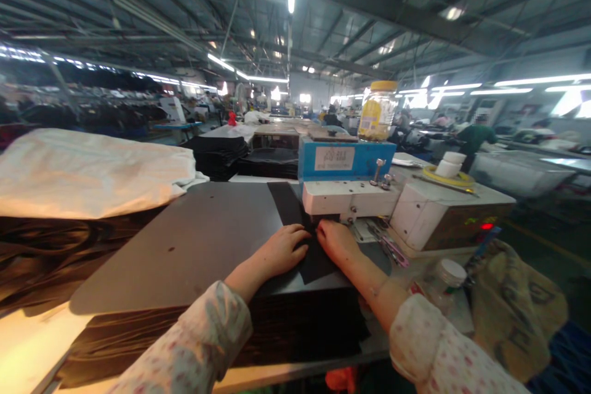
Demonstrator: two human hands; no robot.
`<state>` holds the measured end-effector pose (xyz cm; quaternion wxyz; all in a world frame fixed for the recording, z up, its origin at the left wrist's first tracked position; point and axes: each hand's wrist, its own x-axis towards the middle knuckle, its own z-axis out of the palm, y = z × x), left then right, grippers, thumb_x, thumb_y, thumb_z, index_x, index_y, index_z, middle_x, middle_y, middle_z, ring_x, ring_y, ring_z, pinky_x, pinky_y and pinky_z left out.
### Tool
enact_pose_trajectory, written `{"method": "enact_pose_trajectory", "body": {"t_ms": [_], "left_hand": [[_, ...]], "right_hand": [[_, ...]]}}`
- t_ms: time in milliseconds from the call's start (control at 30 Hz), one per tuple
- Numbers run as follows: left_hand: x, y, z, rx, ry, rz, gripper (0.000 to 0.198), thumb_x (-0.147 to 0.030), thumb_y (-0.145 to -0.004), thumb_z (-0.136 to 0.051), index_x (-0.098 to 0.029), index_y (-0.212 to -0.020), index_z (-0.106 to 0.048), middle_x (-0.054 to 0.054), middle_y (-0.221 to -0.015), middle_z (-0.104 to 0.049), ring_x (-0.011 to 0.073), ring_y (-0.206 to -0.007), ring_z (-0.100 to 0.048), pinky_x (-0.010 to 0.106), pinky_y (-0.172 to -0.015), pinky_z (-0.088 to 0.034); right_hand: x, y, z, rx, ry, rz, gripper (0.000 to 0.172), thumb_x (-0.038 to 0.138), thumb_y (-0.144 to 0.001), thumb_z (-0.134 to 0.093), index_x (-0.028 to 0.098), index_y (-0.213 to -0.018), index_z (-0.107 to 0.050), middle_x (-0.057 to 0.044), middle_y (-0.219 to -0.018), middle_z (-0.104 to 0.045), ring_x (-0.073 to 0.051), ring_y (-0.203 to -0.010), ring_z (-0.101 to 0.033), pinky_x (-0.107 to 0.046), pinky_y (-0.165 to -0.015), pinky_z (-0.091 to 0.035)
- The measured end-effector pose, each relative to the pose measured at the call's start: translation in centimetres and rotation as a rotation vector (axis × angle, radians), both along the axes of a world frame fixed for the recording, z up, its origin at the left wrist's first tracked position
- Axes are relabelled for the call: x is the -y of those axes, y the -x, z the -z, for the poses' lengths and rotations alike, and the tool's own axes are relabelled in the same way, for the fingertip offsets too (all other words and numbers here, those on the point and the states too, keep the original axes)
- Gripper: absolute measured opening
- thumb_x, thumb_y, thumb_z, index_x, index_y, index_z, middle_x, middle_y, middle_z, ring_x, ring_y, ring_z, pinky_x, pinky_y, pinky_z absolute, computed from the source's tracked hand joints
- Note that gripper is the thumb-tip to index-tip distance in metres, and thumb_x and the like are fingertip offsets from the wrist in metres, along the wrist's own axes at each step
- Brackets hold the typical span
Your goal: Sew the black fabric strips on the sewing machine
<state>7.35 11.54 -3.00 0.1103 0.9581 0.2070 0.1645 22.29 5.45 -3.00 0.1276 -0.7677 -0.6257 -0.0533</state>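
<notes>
**At the front of the blue-and-white machine (346,163), two hands on a black cloth strip (317,265)**

On the right part of a smooth grey plate (207,246), just beside the machine, I have the black strip lying flat, running away from me at a slant. My left hand (281,249) rests on it with fingers loosely bent and thumb apart, not closed on anything. My right hand (337,240) has its fingers bunched at the strip, close under the machine's white arm; I cannot tell from here whether they pinch the cloth.

To the right of that hand I see pink-handled scissors (394,251), then a control box (443,215) with a red light and a jar with a white lid (446,283). A yellow-lidded jar (376,114) stands on top of the machine.

Below the plate's near edge sits a pile of dark cloth (305,326). At far left, white fabric (92,172) covers brownish folded pieces (55,258). Black stacks (217,157) lie beyond the plate.
</notes>
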Motion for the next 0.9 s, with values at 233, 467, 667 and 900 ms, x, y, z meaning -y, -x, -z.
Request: {"method": "enact_pose_trajectory", "body": {"t_ms": [233, 467, 667, 900], "left_hand": [[-0.6, -0.3, 0.3, 0.003, 0.001, -0.004, 0.032, -0.020, -0.078, -0.043, -0.015, -0.108, -0.056, 0.009, -0.117, -0.050, 0.0199, -0.109, -0.046, 0.031, -0.098, -0.034], [-2.1, -0.7, 0.6, 0.010, -0.024, -0.019, 0.037, -0.007, -0.074, -0.039, -0.017, -0.103, -0.058, 0.007, -0.108, -0.055, 0.0177, -0.100, -0.050, 0.030, -0.092, -0.038], [-2.8, -1.0, 0.4, -0.008, -0.049, -0.081, 0.033, -0.008, -0.077, -0.039, -0.015, -0.101, -0.060, 0.008, -0.104, -0.056, 0.0184, -0.095, -0.051, 0.029, -0.088, -0.040], [-4.9, -1.4, 0.7, -0.049, -0.092, -0.195, 0.030, -0.018, -0.082, -0.037, -0.017, -0.105, -0.058, 0.008, -0.106, -0.055, 0.0194, -0.094, -0.052, 0.031, -0.086, -0.041]], "right_hand": [[0.0, 0.0, 0.0, 0.015, -0.002, -0.006, 0.021, 0.023, -0.085, -0.037, 0.017, -0.086, -0.058, -0.007, -0.087, -0.065, -0.016, -0.078, -0.060, -0.025, -0.066, -0.039], [0.2, 0.3, 0.0, 0.021, -0.025, 0.004, 0.021, 0.023, -0.085, -0.037, 0.017, -0.085, -0.057, -0.007, -0.087, -0.065, -0.016, -0.078, -0.060, -0.023, -0.065, -0.039], [0.2, 0.4, 0.0, 0.016, -0.030, -0.004, 0.022, 0.021, -0.086, -0.035, 0.016, -0.086, -0.057, -0.007, -0.088, -0.064, -0.016, -0.079, -0.060, -0.024, -0.066, -0.039], [0.3, 0.1, 0.1, -0.024, -0.055, -0.048, 0.023, 0.020, -0.085, -0.036, 0.016, -0.086, -0.058, -0.007, -0.089, -0.064, -0.015, -0.081, -0.058, -0.023, -0.069, -0.039]]}}
